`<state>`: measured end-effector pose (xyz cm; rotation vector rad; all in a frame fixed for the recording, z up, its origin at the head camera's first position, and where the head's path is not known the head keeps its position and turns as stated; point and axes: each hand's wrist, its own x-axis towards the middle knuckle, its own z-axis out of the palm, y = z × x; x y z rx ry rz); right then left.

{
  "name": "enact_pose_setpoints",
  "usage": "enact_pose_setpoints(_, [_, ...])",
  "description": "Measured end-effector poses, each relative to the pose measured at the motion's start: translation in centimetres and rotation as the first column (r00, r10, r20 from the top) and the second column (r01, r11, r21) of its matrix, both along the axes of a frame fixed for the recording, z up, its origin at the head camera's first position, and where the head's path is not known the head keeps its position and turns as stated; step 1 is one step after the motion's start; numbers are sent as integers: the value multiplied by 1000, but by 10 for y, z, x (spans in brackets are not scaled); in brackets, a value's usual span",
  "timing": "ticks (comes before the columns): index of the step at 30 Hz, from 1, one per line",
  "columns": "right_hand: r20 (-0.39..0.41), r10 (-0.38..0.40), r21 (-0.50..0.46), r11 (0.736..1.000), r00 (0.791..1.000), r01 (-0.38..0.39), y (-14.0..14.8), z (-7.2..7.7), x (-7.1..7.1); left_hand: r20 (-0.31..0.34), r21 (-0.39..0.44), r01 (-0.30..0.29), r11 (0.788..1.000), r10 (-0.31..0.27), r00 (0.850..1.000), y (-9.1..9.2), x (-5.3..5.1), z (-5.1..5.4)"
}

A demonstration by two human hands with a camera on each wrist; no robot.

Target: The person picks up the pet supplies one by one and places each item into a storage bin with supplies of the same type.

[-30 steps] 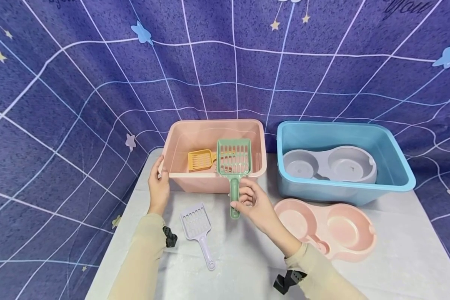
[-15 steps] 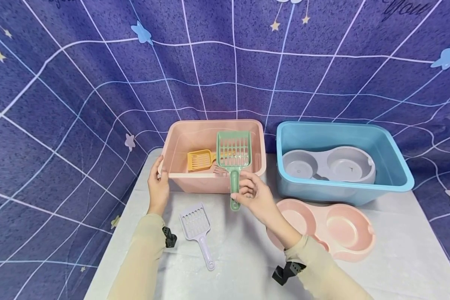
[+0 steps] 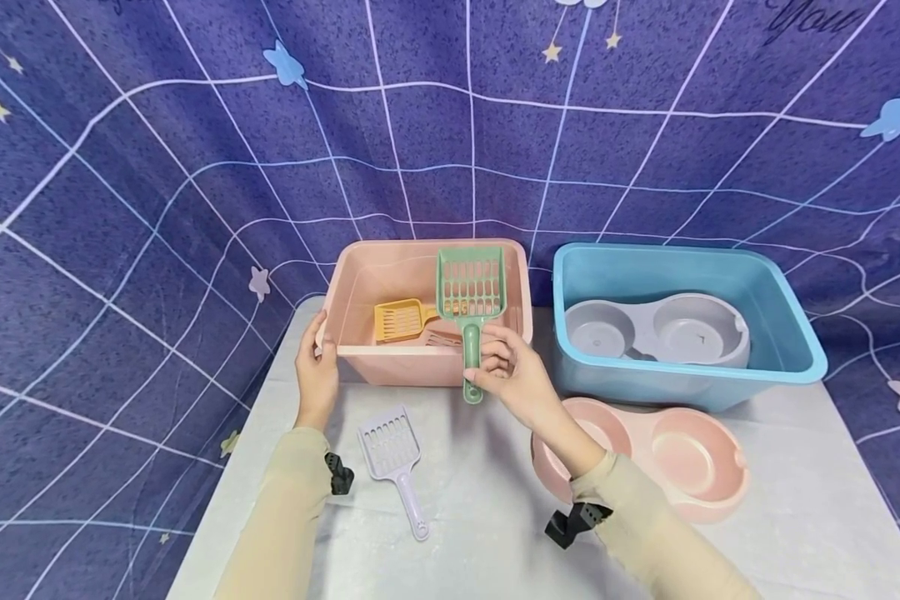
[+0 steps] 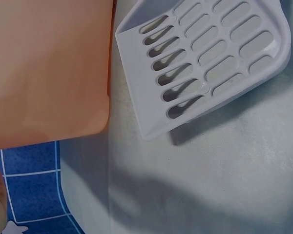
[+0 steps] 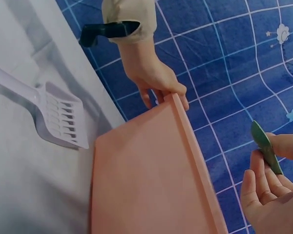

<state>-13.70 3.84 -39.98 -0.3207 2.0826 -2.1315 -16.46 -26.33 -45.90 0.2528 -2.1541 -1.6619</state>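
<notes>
My right hand [image 3: 521,379] pinches the handle of a green litter scoop [image 3: 472,346], its slotted head raised over the pink litter box [image 3: 401,367]. The right wrist view shows the handle end [image 5: 266,146] between thumb and fingers. My left hand [image 3: 317,379] grips the box's rim at its front left corner; in the right wrist view that hand [image 5: 154,73] curls over the corner. Inside the box lie a yellow litter scoop [image 3: 400,322] and a pink slotted scoop, partly hidden. A lilac litter scoop [image 3: 392,446] rests on the table before the box.
A blue litter box [image 3: 645,379] stands to the right, holding a grey double pet bowl [image 3: 648,321]. In front of it a pink double bowl [image 3: 686,462] lies partly behind my right forearm. A purple-blue patterned cloth [image 3: 450,150] hangs behind the white table [image 3: 480,533].
My right hand has moved the green scoop up and away from me, farther over the pink box. The left hand has stayed at the corner.
</notes>
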Motion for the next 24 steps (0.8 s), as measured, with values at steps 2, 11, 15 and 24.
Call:
enact_pose_setpoints(2, [9,12,-14,1000,1000,-12,0,2,-2,-2,-5,2,1000,-2,1000,0,0,0])
enact_pose_setpoints(11, [-2,14,4,1000,1000,-14,0,9,-13,-18,10,5,1000,-4,1000,-1,-1,-1])
enact_pose_setpoints(15, [-2,13,8,1000,1000,-13,-1,11,-18,-14,15,3,1000,-3,1000,-1,-1,0])
enact_pose_setpoints(24, [8,-12,55,998,1000,12,-2,8,-34,2,6,1,1000,-1,1000,0,0,1])
